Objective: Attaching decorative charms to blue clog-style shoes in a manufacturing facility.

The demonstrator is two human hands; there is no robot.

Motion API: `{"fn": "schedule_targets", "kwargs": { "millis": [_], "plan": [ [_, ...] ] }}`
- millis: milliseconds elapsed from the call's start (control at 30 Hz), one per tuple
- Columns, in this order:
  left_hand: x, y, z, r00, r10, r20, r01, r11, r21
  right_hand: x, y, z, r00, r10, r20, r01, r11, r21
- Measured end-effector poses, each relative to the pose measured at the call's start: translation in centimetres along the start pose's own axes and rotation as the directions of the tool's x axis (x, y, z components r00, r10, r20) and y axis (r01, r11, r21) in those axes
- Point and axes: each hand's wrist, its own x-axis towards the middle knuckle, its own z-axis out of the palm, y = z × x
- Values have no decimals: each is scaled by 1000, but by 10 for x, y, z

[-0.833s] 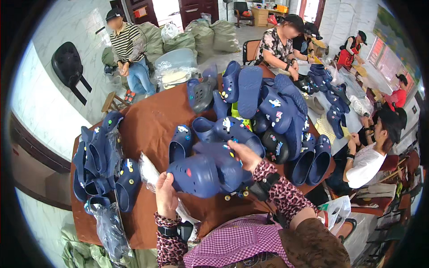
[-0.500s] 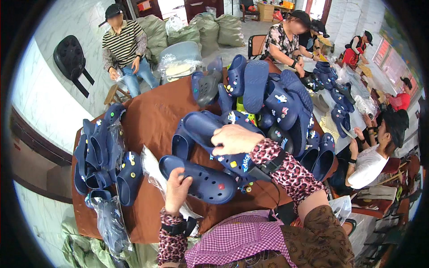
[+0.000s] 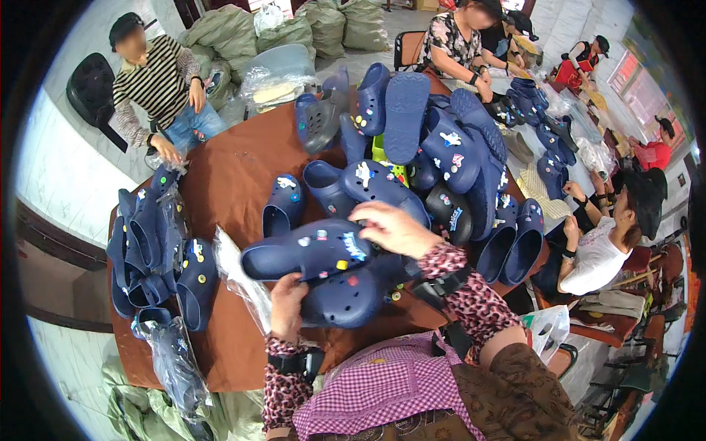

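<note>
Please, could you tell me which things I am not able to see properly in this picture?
All in the head view:
- Heel of the lower clog: hidden by the left hand and the upper clog.
- Bottom of the clog pile: hidden by clogs stacked above.
- Details inside the clear bag: obscured by shiny film.
- Top of the floral-shirted co-worker's head: cut off by the upper edge.

The clogs (image 3: 294,251) look smooth, low-sheen plastic, the table cover (image 3: 234,192) creased cloth, the bag (image 3: 179,365) glossy film.
</note>
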Motion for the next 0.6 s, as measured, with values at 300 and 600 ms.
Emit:
{"fn": "schedule_targets", "kwargs": {
  "millis": [300, 600],
  "plan": [
    [-24, 42, -50, 889, 218, -402, -284, 953, -110, -130, 81, 10, 948, 277, 159, -164, 850, -500],
    [-32, 20, -26, 860, 195, -471, -306, 937, -169, -101, 72, 53, 960, 186, -208, -273, 777, -567]
  ]
}}
